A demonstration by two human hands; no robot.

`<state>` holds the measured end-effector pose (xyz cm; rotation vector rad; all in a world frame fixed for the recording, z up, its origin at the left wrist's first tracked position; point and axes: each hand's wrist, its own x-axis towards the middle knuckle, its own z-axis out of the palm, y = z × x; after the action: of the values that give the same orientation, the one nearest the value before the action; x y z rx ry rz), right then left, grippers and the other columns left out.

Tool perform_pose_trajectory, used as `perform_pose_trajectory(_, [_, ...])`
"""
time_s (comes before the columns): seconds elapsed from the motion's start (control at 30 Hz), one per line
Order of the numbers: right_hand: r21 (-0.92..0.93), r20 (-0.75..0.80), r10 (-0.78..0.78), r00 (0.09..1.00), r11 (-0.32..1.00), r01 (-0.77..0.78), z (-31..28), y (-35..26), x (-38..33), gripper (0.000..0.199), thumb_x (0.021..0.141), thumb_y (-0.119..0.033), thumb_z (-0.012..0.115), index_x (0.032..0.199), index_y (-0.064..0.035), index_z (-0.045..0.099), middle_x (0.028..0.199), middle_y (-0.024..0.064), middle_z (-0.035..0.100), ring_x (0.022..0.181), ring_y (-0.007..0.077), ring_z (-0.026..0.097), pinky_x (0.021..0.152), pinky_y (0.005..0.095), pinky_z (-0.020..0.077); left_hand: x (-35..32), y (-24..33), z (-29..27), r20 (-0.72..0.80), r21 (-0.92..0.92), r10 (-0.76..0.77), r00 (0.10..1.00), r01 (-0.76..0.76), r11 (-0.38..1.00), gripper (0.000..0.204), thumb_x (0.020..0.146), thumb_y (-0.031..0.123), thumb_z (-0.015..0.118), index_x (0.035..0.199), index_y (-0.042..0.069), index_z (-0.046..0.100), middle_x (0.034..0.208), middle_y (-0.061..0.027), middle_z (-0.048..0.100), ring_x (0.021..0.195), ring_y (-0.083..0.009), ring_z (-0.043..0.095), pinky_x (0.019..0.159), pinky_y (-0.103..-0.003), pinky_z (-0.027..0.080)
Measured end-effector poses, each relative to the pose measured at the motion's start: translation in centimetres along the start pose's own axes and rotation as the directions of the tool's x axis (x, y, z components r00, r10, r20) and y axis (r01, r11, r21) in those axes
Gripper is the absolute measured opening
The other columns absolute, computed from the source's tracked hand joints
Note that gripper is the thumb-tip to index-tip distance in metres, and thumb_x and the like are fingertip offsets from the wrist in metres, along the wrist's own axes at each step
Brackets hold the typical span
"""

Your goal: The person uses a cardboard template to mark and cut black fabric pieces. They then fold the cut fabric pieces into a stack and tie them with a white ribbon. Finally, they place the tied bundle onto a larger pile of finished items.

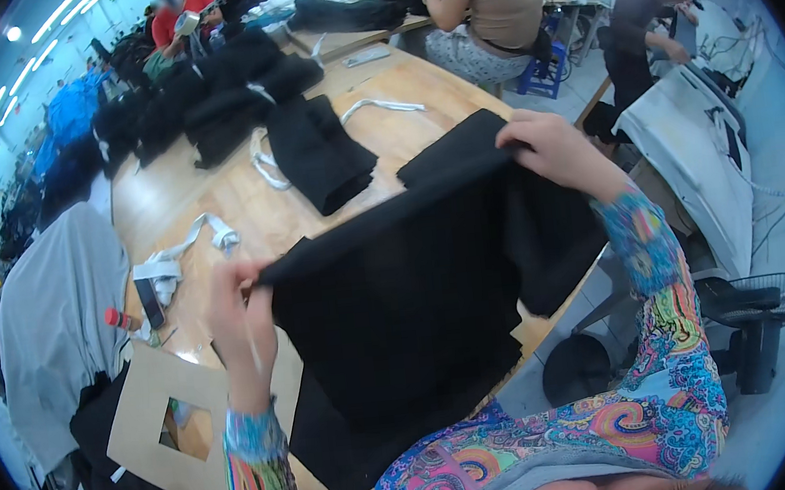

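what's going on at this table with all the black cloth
A person in bright paisley sleeves holds up a piece of black fabric over a wooden worktable, the left hand pinching one corner and the right hand gripping the far edge. A cardboard template with a square cutout lies by the left arm. Folded black pieces and white strips lie beyond; other people work nearby.

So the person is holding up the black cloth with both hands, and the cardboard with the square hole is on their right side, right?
Not quite. The head view shows the cardboard with the square hole on the person's left side, near the left hand. The rest is right: both hands, the right hand too, hold up the black cloth.
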<state>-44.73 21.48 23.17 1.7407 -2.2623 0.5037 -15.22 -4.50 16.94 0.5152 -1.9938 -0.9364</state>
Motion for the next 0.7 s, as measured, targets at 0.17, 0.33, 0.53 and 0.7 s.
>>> perform_pose_trajectory(0.17, [-0.239, -0.181, 0.111, 0.977, 0.959, -0.153, 5.0, 11.4, 5.5, 0.015, 0.076, -0.006, 0.053, 0.08, -0.0061, 0.067, 0.081, 0.0142, 0.064, 0.081, 0.0339, 0.061, 0.075, 0.0415, 0.0486, 8.0, -3.1, 7.0, -0.163, 0.113, 0.129, 0.978, -0.112, 0.987, 0.003, 0.081, 0.001, 0.056, 0.082, 0.002, 0.053, 0.074, -0.0086, 0.059, 0.063, -0.0172, 0.053, 0.061, -0.029, 0.043])
perform_pose_trajectory(0.33, [-0.257, -0.647, -0.013, 0.762, 0.945, -0.202, -3.4, 14.7, 8.0, 0.02, 0.081, -0.009, 0.05, 0.088, -0.0095, 0.069, 0.086, 0.0132, 0.066, 0.081, 0.0324, 0.063, 0.073, 0.0409, 0.0497, 10.0, 3.5, 10.5, -0.151, -0.351, 0.074, 0.986, -0.123, 0.928, 0.013, 0.085, -0.006, 0.048, 0.085, 0.005, 0.054, 0.089, -0.0031, 0.064, 0.064, -0.0063, 0.053, 0.056, -0.018, 0.042])
perform_pose_trajectory(0.53, [0.192, -0.524, 0.497, 0.692, 0.86, -0.472, -4.5, 19.8, -2.1, 0.018, 0.085, -0.007, 0.05, 0.093, -0.0054, 0.066, 0.079, 0.0148, 0.066, 0.077, 0.0295, 0.066, 0.068, 0.0356, 0.0507, 2.0, 2.9, 19.1, 0.065, -0.389, 0.171, 0.983, -0.133, 0.912, 0.011, 0.08, -0.009, 0.052, 0.082, 0.002, 0.055, 0.086, -0.0051, 0.066, 0.072, -0.0066, 0.056, 0.062, -0.021, 0.046])
perform_pose_trajectory(0.7, [0.146, -0.485, 0.528, 0.697, 0.835, -0.53, 5.3, 24.7, -13.1, 0.013, 0.083, 0.0, 0.05, 0.086, -0.0012, 0.063, 0.085, 0.0155, 0.064, 0.084, 0.0308, 0.064, 0.075, 0.0353, 0.0495, -6.0, -0.6, 25.5, 0.332, -0.351, 0.067, 0.941, 0.058, 0.935, 0.009, 0.081, -0.001, 0.057, 0.089, 0.003, 0.06, 0.076, -0.0077, 0.064, 0.063, -0.0107, 0.058, 0.059, -0.026, 0.046])
